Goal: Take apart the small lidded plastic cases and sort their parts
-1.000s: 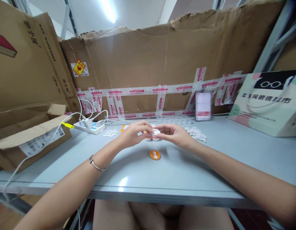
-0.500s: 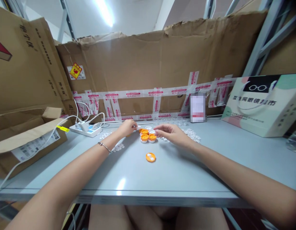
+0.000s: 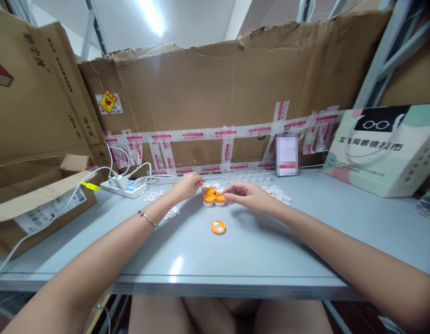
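Note:
A tight cluster of small round cups stands in the middle of the table, with orange caps (image 3: 209,198) set in white bases (image 3: 208,204). At the cluster's right side, the thumb and fingertips of my right hand (image 3: 248,195) are pinched at the edge of the front right orange cap (image 3: 219,197). My left hand (image 3: 187,186) reaches to the back left, its fingers closed beside a white round cup (image 3: 205,185); whatever they hold is hidden. Nearer to me lies an orange disc (image 3: 218,230) with small white pieces on it.
Loose white pieces lie in piles to the left (image 3: 154,195) and right (image 3: 277,194). Clear round parts (image 3: 248,175) line the back. A power strip (image 3: 126,188) and open carton (image 3: 61,204) are at left; a paper bag (image 3: 378,153) stands at right.
My right hand has moved slightly from the back right cup toward me, to the front right cap. An orange cap at the cluster's back left no longer shows; white shows there.

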{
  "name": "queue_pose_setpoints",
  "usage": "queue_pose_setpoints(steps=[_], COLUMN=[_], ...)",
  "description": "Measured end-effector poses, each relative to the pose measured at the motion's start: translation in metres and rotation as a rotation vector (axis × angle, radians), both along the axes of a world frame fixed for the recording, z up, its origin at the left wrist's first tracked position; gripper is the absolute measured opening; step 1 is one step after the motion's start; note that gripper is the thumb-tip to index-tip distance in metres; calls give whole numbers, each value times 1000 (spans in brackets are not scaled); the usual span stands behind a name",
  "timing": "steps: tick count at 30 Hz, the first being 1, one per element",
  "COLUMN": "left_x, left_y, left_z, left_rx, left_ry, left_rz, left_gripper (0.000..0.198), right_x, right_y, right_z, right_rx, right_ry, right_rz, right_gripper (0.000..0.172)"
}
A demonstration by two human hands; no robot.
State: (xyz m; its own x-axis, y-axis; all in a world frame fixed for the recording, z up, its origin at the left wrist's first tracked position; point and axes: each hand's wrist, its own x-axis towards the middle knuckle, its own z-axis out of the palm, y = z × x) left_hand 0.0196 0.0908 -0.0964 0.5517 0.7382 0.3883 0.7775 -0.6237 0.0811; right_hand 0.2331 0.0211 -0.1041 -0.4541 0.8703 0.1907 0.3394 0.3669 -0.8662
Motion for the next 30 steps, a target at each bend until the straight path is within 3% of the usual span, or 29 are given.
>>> queue_pose_setpoints(steps=[3,5,8,11,21,30], left_x=[2,1,0,-1,7,5], left_y=[-31,-51,-68,-72,-74,-74], left_z=[13,18,16,10,1,-9], left_rx=[-73,-257,-458,-517,-414,-51], left_ry=[-43,4,32,-7,-19,171], left_rz=[-102,-254,-396,-451,-449,-531], left_gripper=[19,16,15,15,10,16], right_x=[1,-1,-8,-14,-19,-20], right_y=[-5,-8,-10,-10,-5,-4], right_z=[-1,-4,-10,-16,-24,-23], right_rx=[42,62,73,100,-17,-69], right_ry=[-186,-280,-344,-356,-258,-223], right_rz=[153,238,307,288,269,270], right_gripper=[37,46,53,49,44,41])
